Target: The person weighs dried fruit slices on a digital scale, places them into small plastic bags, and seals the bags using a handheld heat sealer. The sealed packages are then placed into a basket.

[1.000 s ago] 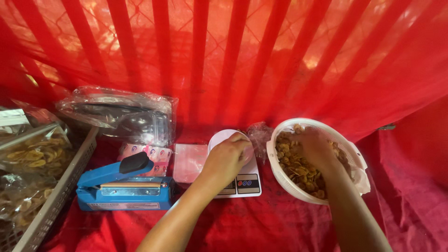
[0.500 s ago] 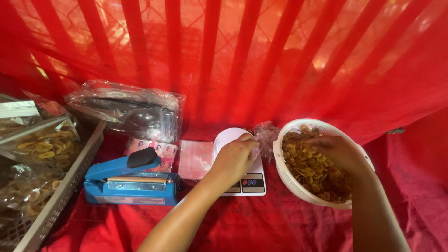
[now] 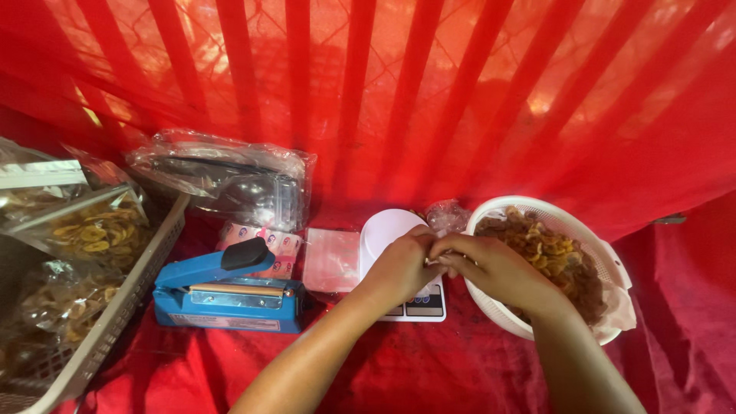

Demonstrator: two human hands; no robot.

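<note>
my left hand (image 3: 404, 264) and right hand (image 3: 491, 268) meet over the scale (image 3: 395, 257), fingertips touching, both pinched on a small clear bag (image 3: 434, 262) that is mostly hidden between them; i cannot tell whether it holds anything. the bag sits above the scale's white platter, just left of the basket (image 3: 606, 264) of chips (image 3: 548, 253). judged by its look, the bag is thin, light, limp and slippery film, best taken at the mouth edge with thumb and forefinger of each hand; the chips seem dry and brittle, so a loose pinch would suit them rather than a squeeze. a second crumpled bag (image 3: 447, 216) lies behind the scale, touching the basket rim. to the left stand a blue sealer (image 3: 226, 295), a stack of pink packets (image 3: 331, 259) and a crate (image 3: 115, 318) of filled chip bags (image 3: 92, 234); all rest on a red cloth (image 3: 429, 368). compared with the view half a second ago, my right hand has left the basket and joined the left over the scale; the left hand has barely shifted.
</note>
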